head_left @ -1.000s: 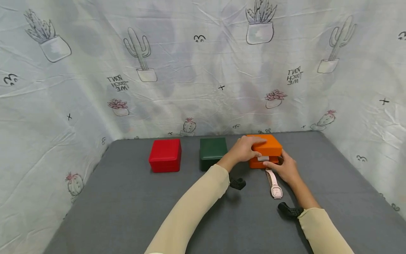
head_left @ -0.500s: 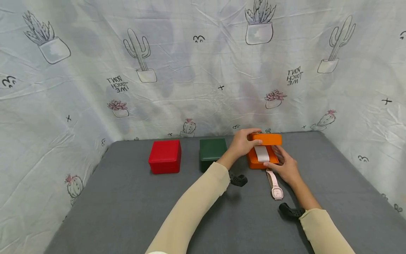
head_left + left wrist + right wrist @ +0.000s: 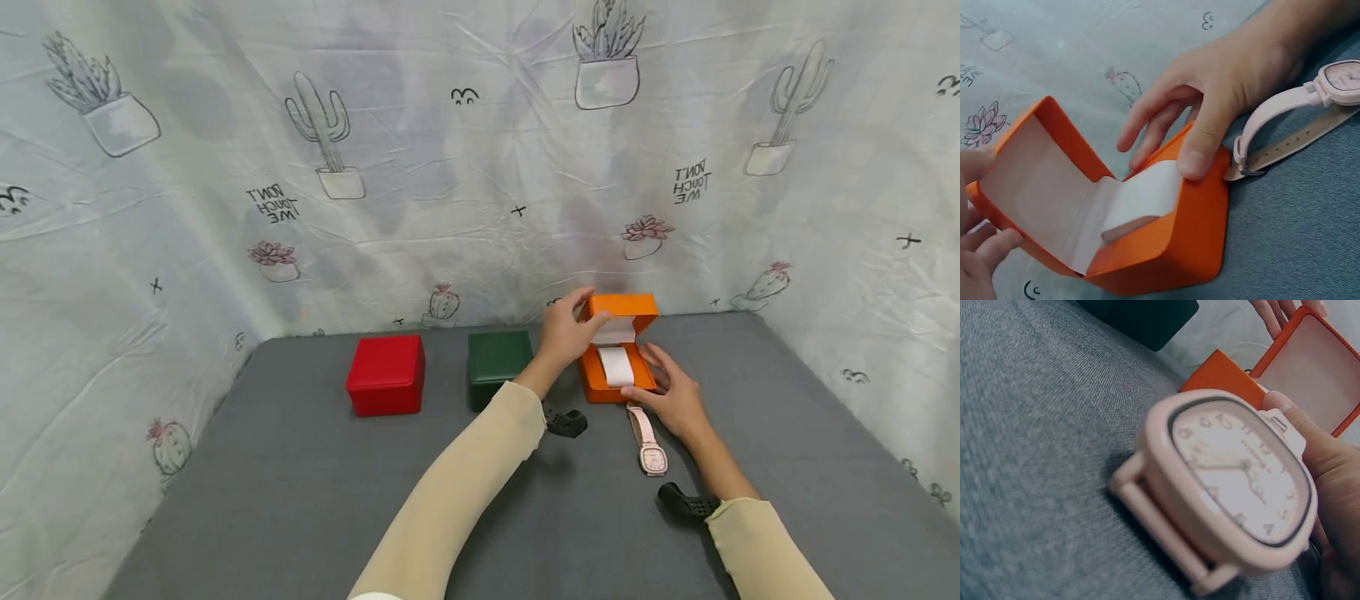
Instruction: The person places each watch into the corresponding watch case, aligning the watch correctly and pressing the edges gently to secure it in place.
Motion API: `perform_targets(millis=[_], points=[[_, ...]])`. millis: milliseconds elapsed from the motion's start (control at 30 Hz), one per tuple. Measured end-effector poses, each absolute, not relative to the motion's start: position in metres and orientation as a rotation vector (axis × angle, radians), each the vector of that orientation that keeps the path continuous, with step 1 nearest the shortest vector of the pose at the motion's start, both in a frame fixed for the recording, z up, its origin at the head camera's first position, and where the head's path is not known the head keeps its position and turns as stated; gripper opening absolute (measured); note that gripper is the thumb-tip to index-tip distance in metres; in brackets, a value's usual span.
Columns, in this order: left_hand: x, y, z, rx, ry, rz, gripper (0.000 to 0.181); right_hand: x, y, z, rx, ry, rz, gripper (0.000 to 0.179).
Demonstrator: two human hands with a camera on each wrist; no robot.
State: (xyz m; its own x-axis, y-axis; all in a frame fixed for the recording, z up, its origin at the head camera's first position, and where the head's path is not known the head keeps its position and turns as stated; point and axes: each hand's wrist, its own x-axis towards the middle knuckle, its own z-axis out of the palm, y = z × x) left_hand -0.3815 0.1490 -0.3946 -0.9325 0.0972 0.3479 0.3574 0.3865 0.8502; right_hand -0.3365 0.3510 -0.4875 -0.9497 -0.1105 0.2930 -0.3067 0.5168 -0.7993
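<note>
At the back right of the table an orange watch box stands with its lid tilted up, showing a white lining and a white cushion. My left hand grips the raised lid at its left side, thumb and fingers on its rim. The base is held by my right hand, its thumb on the front edge and fingers at the right side. Just in front of the box lies a pink wristwatch, strap toward the box. Its square dial faces up, large in the right wrist view.
To the left of the orange box are a closed green box and a closed red box. The grey cloth-covered table ends at a hanging printed curtain. Black bands are on both wrists.
My left hand has lifted the orange box's lid from nearly closed to tilted well back, uncovering the cushion. My right hand stays on the base, and the watch has not moved.
</note>
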Motion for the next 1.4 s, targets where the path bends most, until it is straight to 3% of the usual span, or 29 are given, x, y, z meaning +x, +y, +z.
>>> perform_targets(millis=[133,900,1167,1400], points=[[-0.381,0.152,-0.395,-0.47,-2.382,-1.547,0.056,-0.335,0.355,-0.486,0.326,-2.583,1.358,0.088],[-0.354,0.16,-0.41,-0.586,-2.637,-0.984,0.052,-0.336,0.362,-0.477,0.259,-2.639,1.357,0.086],[-0.358,0.163,-0.42,-0.733,-2.927,-0.75,0.059,-0.338,0.358,-0.485,0.289,-2.606,1.477,0.087],[-0.365,0.163,-0.425,-0.693,-3.005,-0.636,0.057,-0.337,0.353,-0.484,0.29,-2.594,1.538,0.086]])
